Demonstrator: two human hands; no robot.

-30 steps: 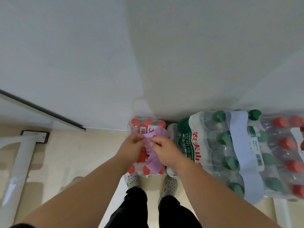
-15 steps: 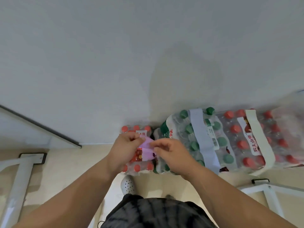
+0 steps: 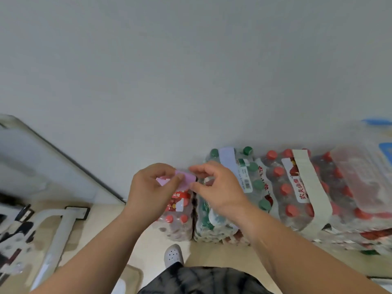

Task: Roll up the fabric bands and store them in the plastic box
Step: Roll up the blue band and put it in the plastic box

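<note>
A purple fabric band is pinched between both hands in front of me, mostly wound into a small roll. My left hand grips its left end and my right hand holds its right side with fingertips. A light blue band lies across the green-capped bottle pack, and a beige band is wrapped over the red-capped pack. A clear plastic box with a blue-trimmed lid sits on the packs at the far right, blurred.
Shrink-wrapped bottle packs line the white wall. A small red-capped pack stands below my hands. A white metal frame stands on the floor at left. My shoe shows below.
The hanging purple tail is gone; the band is wound shorter between my fingers. The view has swung right, bringing the plastic box and more packs into sight.
</note>
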